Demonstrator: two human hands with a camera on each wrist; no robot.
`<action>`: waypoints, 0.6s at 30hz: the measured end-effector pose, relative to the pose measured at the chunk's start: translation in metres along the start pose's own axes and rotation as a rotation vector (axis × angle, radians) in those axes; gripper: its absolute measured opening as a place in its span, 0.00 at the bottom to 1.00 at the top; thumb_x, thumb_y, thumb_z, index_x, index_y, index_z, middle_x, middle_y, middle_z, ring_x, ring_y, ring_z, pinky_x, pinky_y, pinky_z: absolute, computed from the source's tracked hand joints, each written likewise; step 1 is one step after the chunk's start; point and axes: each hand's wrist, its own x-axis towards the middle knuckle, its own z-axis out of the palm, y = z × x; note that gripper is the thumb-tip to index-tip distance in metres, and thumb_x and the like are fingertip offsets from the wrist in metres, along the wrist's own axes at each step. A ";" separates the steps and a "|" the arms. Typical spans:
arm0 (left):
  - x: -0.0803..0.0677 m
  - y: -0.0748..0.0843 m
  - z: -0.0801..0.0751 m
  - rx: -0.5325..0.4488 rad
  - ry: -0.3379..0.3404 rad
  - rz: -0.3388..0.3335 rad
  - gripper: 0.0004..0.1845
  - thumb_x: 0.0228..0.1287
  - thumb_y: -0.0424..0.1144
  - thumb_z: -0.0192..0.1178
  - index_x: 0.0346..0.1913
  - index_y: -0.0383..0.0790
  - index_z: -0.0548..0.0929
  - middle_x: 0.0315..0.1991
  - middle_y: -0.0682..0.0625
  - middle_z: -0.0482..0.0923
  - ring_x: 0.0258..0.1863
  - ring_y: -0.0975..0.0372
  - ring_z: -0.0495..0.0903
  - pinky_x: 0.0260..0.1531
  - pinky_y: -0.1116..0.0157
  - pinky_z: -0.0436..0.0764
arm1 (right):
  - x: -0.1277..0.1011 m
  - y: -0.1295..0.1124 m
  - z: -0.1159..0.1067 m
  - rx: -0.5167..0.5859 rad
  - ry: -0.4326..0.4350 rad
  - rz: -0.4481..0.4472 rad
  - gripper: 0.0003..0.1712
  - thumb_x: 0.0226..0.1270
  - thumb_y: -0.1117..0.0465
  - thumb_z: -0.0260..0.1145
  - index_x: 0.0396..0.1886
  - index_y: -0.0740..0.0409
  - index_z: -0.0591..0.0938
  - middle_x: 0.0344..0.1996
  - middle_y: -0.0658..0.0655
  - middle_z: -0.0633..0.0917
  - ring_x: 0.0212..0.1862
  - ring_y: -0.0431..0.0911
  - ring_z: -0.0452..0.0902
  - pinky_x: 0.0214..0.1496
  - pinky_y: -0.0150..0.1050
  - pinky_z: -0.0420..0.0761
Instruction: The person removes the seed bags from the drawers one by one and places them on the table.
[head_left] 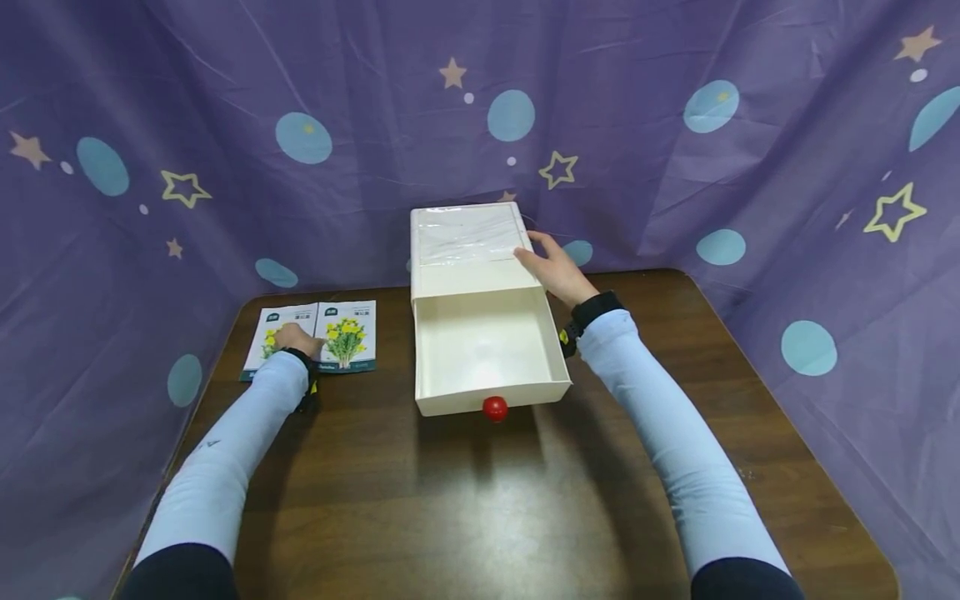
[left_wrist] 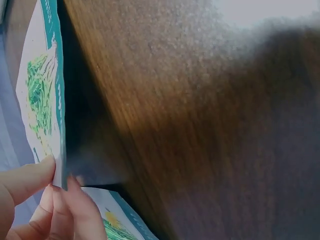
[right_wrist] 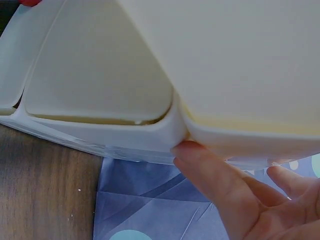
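Note:
My left hand [head_left: 298,340] pinches the near left corner of a flower-pictured paper packet [left_wrist: 42,95] between thumb and fingers. The held packet's near edge stands off the table in the left wrist view. A matching packet [head_left: 272,323] lies just to its left, partly hidden by the hand. My right hand [head_left: 557,271] rests at the right edge of a white drawer unit [head_left: 480,277], its thumb on the top and its fingers along the side. The unit's top drawer [head_left: 487,342] is pulled out toward me, with nothing inside, and has a red round knob [head_left: 495,408].
Clear plastic film [head_left: 468,233] covers the back part of the unit's top. Lower drawer fronts [right_wrist: 95,65] show in the right wrist view. The brown wooden table [head_left: 480,517] meets a purple patterned curtain [head_left: 615,167] at the back and sides.

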 end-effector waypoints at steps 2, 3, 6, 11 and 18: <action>-0.003 0.001 -0.001 -0.026 -0.005 -0.015 0.29 0.59 0.42 0.60 0.49 0.14 0.72 0.47 0.25 0.73 0.49 0.40 0.71 0.49 0.51 0.74 | 0.004 0.005 0.000 -0.015 0.008 -0.004 0.39 0.68 0.45 0.54 0.72 0.50 0.51 0.68 0.61 0.58 0.66 0.53 0.57 0.65 0.51 0.61; -0.003 0.001 -0.001 -0.034 -0.002 -0.018 0.29 0.59 0.42 0.61 0.49 0.14 0.72 0.47 0.25 0.73 0.48 0.40 0.72 0.48 0.51 0.74 | 0.005 0.007 0.000 -0.021 0.012 -0.007 0.39 0.68 0.44 0.54 0.72 0.50 0.51 0.68 0.61 0.58 0.66 0.53 0.57 0.65 0.51 0.61; -0.008 0.002 -0.004 -0.060 0.014 -0.040 0.27 0.59 0.41 0.61 0.49 0.15 0.73 0.46 0.27 0.75 0.46 0.42 0.75 0.46 0.52 0.76 | 0.007 0.010 0.001 -0.029 0.018 -0.019 0.40 0.67 0.43 0.54 0.72 0.50 0.52 0.68 0.61 0.59 0.65 0.53 0.58 0.64 0.51 0.61; -0.012 0.004 -0.004 -0.080 0.033 -0.075 0.27 0.59 0.40 0.62 0.50 0.16 0.72 0.47 0.27 0.74 0.47 0.42 0.75 0.48 0.52 0.75 | 0.007 0.011 0.002 -0.023 0.011 -0.020 0.39 0.68 0.43 0.54 0.72 0.50 0.52 0.68 0.61 0.59 0.65 0.54 0.59 0.63 0.52 0.63; -0.001 0.000 0.006 -0.054 0.031 -0.068 0.28 0.60 0.41 0.61 0.50 0.16 0.72 0.47 0.27 0.74 0.48 0.42 0.74 0.48 0.52 0.75 | 0.008 0.011 0.001 -0.008 0.018 -0.017 0.39 0.68 0.44 0.54 0.72 0.51 0.52 0.68 0.60 0.58 0.65 0.53 0.58 0.63 0.52 0.63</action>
